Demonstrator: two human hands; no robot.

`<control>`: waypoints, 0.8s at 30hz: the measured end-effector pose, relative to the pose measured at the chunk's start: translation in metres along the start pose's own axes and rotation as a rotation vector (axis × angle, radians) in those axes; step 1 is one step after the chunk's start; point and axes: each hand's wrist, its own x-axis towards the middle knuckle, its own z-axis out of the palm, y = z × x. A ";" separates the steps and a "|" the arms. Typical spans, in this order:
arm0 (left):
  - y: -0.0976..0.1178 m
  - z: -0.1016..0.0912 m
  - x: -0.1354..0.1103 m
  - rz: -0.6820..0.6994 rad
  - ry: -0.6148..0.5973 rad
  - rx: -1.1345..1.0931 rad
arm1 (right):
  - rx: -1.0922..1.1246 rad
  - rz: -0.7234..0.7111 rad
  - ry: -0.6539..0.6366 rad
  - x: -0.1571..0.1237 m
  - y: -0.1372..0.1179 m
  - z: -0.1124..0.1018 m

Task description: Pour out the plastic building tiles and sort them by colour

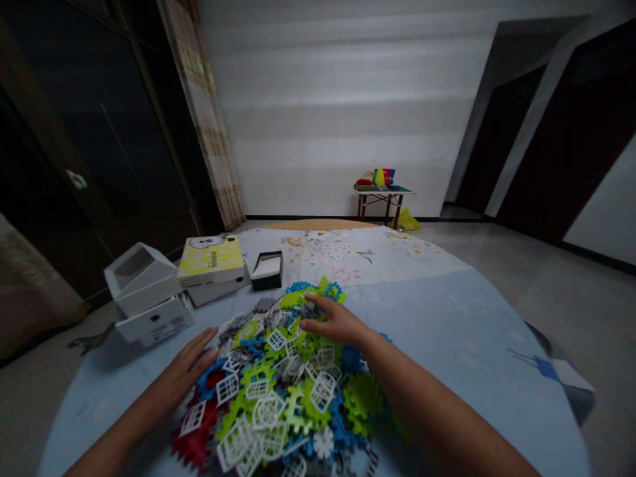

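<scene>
A big heap of plastic gear pieces point(297, 407) in green, blue, red, grey and white lies on the table in front of me. Many white pieces look like small curved grids. My left hand point(190, 366) rests along the heap's left side, fingers stretched out, near a blue gear and the red gears point(196, 440). Over the far right part of the heap is my right hand point(334, 320), thumb and forefinger apart, with green gears point(293, 299) just beyond its fingertips. I see nothing held in either hand. Whether the right fingertips touch the pieces I cannot tell.
The round table wears a pale blue flowered cloth point(432, 311). At its left stand stacked white boxes point(154, 321), a yellow and white box point(211, 260) and a small black open box point(267, 281). Against the far wall is a small table point(385, 193) with colourful things.
</scene>
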 end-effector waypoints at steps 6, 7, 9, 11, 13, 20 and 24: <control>-0.012 0.013 -0.017 0.077 -0.035 0.007 | 0.062 -0.035 0.234 -0.009 0.015 -0.026; -0.012 0.017 -0.019 0.092 -0.023 0.016 | 0.074 -0.015 0.268 -0.014 0.024 -0.033; -0.006 0.025 -0.020 0.101 -0.009 0.032 | 0.062 0.037 0.320 -0.026 0.041 -0.044; 0.005 0.031 -0.018 0.049 -0.005 0.030 | -0.004 0.080 0.365 -0.042 0.049 -0.048; 0.020 0.035 -0.011 -0.093 0.021 0.015 | -0.104 0.056 0.378 -0.057 0.044 -0.044; 0.046 0.043 0.013 -0.315 0.088 0.033 | -0.363 -0.531 -0.156 -0.097 -0.053 0.012; 0.058 0.045 0.015 -0.350 0.127 0.048 | -0.556 -0.831 -0.359 -0.104 -0.080 0.052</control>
